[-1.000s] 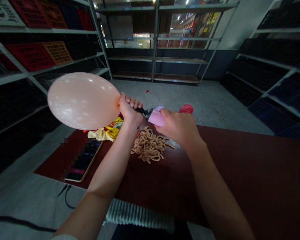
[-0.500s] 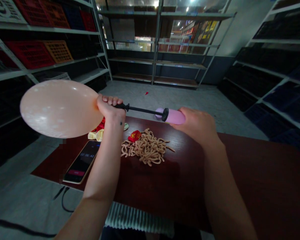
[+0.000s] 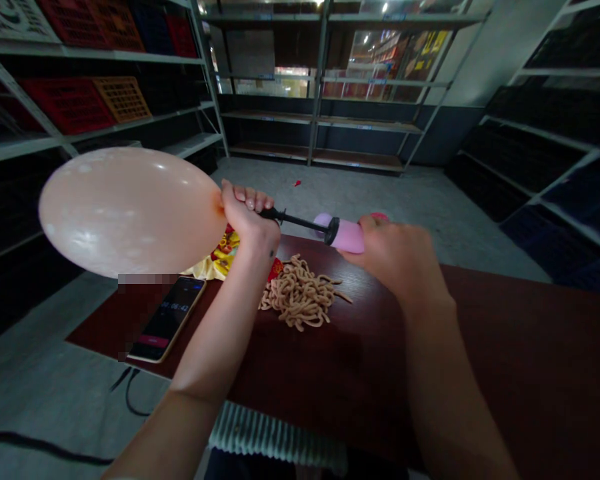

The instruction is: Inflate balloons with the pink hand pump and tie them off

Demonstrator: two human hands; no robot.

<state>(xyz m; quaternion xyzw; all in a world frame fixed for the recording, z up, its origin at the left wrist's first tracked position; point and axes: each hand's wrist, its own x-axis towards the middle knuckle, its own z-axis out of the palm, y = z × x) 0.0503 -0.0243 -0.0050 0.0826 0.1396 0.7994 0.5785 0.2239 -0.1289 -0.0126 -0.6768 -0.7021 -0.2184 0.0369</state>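
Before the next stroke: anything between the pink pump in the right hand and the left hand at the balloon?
Nothing visible: only the black rod of the pump runs from right hand to left hand at the balloon.

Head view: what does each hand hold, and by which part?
Left hand holds the balloon by its neck, where it meets the pump. Right hand has its grip around the pump's pink barrel.

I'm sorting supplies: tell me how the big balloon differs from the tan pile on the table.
The balloon is one smooth, swollen shape; the tan pile is many thin tangled strands. The balloon is up in the air, its neck gripped by the left hand at the pump; the tan pile lies loose on the table, untouched. Both are a similar pale peach-tan.
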